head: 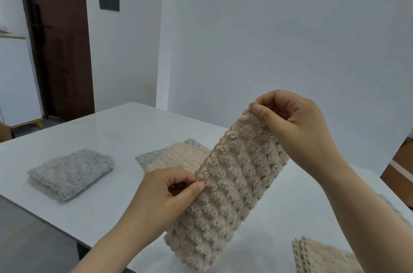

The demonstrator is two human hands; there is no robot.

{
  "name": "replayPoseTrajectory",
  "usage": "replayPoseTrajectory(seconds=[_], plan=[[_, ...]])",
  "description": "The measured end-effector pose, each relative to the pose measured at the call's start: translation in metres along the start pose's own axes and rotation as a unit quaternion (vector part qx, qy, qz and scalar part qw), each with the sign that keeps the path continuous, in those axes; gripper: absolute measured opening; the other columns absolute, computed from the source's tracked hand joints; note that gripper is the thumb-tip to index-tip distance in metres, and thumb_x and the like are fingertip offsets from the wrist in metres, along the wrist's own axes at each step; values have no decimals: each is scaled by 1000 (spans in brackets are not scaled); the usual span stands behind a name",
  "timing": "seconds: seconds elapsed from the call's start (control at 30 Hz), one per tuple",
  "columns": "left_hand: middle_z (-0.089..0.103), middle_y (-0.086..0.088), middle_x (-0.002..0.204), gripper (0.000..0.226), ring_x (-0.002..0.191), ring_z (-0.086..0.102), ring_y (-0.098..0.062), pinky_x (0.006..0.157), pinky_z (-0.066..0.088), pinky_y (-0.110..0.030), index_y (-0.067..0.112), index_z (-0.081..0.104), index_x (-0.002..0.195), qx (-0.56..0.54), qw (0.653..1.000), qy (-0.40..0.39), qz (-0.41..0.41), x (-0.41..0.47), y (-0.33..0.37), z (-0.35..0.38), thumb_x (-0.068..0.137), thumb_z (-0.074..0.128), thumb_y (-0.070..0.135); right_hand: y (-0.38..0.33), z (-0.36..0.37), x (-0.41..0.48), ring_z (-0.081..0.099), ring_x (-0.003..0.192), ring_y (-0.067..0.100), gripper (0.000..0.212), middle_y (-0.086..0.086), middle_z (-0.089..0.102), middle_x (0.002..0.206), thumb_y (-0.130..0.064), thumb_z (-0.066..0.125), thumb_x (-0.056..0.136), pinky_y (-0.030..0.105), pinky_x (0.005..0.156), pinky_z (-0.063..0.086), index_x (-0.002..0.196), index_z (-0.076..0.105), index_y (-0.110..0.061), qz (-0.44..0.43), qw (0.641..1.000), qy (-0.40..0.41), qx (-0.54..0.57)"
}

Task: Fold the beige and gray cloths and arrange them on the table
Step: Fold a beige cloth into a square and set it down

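While it hangs in the air above the near side of the white table [125, 129], the beige cloth [232, 194] is held as 1 long ribbed band whose long axis slopes from upper right, away from the person, down to lower left, toward them. Its scalloped upper edge runs between the 2 hands. The right hand [297, 125] is the higher one and pinches the top corner between thumb and curled forefinger, the other fingers tucked in behind. The left hand [165, 196] is lower and pinches the same edge farther down between thumb and forefinger, its remaining fingers curled toward the palm. The fluffy ribs lie across the band, and its lower end hangs near the table's front edge; whether it touches the top I cannot tell. At the left of the table a folded gray cloth [71, 169] lies flat and well apart from the hands. Behind the left hand a flat beige cloth [178, 156] lies on top of a gray one [145, 157], whose edges show at its left and far sides. At the lower right a beige pile [321, 254] lies partly out of frame, with a sliver of gray fabric [393, 208] beyond the right forearm. A brown door [60, 49] and a black wall plate [109, 3] stand in the background.
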State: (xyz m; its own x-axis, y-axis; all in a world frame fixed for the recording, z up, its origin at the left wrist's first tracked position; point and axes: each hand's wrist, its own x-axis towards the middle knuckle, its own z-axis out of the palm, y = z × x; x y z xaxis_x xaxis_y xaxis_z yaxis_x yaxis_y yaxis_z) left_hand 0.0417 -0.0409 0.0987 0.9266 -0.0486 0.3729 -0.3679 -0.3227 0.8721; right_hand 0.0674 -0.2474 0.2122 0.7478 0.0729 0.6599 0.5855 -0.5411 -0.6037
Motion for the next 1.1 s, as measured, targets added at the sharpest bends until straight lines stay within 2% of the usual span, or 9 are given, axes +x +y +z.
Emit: replayPoseTrajectory(seconds=[0.13,0.3,0.5,0.67,0.8,0.93,1.1], plan=[[65,0,65,17,51,49,0,52,39,-14,24,72,65,22,1000,-21,-1,-1,-10,3,81,71,27,7,0,1,60,69,11,9,-5,69,75,-21,67,88,19,63,47,79,69,-22,12,1000,17,-2],[64,7,62,16,53,51,-1,53,40,-12,26,71,63,45,999,-29,-8,-4,-25,8,79,73,26,16,-2,3,62,73,12,8,-2,71,79,-20,67,88,18,67,47,81,69,-20,20,999,44,-12],[65,7,71,9,65,59,-9,65,51,-30,28,70,69,81,995,-49,-16,-6,-44,12,77,74,28,25,-5,5,61,72,11,7,0,71,81,-21,66,89,13,65,46,82,69,-19,30,998,56,-17],[63,7,77,11,71,60,-13,71,53,-34,29,67,69,88,993,-74,-21,-7,-51,15,67,68,40,30,-8,6,59,71,11,7,1,70,80,-21,66,89,15,64,46,83,70,-19,32,997,63,-21],[61,12,77,13,63,55,-6,67,49,-30,37,63,62,102,990,-93,-18,-9,-55,17,71,72,35,33,-11,7,59,71,9,7,-2,69,78,-21,66,89,14,64,46,82,70,-20,37,997,69,-21],[61,-1,72,17,60,51,-8,60,42,-25,18,66,67,113,991,-67,-26,-6,-60,15,79,72,28,37,-14,6,61,74,14,7,1,70,82,-21,66,89,20,68,48,84,70,-18,41,996,72,-31],[58,5,54,25,49,45,-2,50,33,-12,20,68,59,86,995,-32,-41,-6,-58,3,82,70,29,46,-21,2,58,71,10,8,-5,67,78,-22,65,89,19,67,48,81,68,-21,52,994,85,-36]])
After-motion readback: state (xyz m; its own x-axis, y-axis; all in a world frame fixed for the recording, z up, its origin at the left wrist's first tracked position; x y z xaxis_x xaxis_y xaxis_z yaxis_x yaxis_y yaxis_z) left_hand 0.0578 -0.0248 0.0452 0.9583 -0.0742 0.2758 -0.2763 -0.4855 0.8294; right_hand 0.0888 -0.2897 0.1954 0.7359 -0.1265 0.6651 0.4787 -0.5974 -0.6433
